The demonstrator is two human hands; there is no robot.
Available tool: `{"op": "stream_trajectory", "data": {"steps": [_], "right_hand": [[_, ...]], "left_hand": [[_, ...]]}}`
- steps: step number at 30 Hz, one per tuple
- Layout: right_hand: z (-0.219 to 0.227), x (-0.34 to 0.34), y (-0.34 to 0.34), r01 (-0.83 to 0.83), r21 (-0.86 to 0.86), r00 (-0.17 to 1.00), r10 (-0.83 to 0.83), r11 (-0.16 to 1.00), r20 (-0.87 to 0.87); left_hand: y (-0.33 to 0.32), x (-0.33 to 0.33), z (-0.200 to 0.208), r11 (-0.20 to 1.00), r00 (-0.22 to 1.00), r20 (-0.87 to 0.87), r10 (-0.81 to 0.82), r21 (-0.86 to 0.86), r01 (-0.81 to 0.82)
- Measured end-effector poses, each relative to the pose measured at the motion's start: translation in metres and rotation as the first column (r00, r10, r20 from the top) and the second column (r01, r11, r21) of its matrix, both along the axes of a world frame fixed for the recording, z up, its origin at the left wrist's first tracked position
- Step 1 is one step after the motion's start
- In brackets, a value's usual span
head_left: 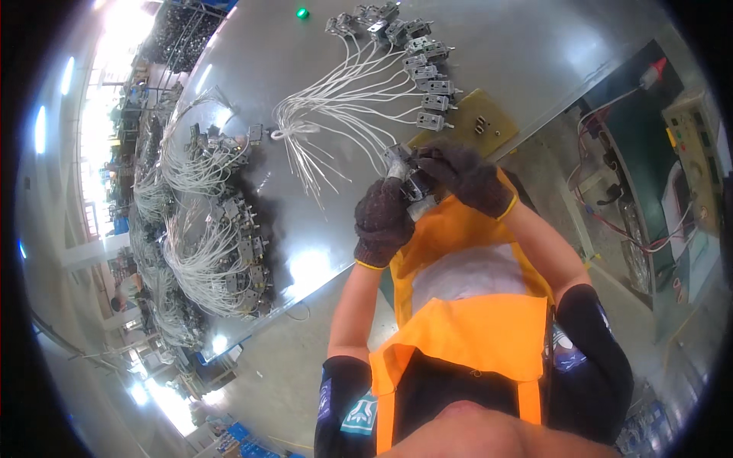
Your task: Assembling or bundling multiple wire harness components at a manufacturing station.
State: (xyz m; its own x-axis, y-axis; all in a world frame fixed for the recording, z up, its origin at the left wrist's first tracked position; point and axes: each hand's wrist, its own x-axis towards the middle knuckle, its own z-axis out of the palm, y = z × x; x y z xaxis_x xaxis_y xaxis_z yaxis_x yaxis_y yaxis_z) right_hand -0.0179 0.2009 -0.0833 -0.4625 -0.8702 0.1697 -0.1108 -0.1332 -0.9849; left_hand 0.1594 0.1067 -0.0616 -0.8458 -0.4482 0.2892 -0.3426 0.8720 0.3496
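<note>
My left hand (384, 217), in a dark brown knitted glove with a yellow cuff, is closed around the lower side of a small grey metal box-shaped part (416, 183). White wires run from the parts here up to a tied bundle (294, 128). My right hand (467, 179), gloved alike, has its fingers bent onto the part's upper right side. Both hands are over the near edge of the metal table, above my orange apron. The gloves hide much of the part. Beyond them, several similar wired metal parts (435, 86) lie in a curved row.
A yellow-brown plate (500, 122) with small slots lies by the table's edge. Piles of wired parts (206, 256) cover the left of the grey metal table (313, 229). At right stand a bench instrument (699, 153) and red leads (576, 187). A green light (302, 13) glows at the far side.
</note>
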Motion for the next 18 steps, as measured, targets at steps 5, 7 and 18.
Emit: {"op": "stream_trajectory", "data": {"steps": [5, 7, 18], "right_hand": [[-0.023, -0.011, -0.026, -0.025, -0.140, 0.959, -0.016, 0.990, -0.284], [-0.024, -0.021, -0.033, -0.068, -0.036, 0.990, 0.063, 0.997, -0.124], [0.025, -0.044, 0.026, 0.203, 0.085, 0.958, -0.216, 0.975, 0.189]], "left_hand": [[-0.002, -0.010, 0.001, 0.997, 1.000, 0.007, -0.003, 0.073, 0.002], [-0.004, -0.016, 0.000, 0.995, 0.996, -0.073, -0.048, 0.080, 0.054], [-0.006, -0.034, 0.004, 0.902, 0.997, -0.058, 0.058, 0.432, -0.027]]}}
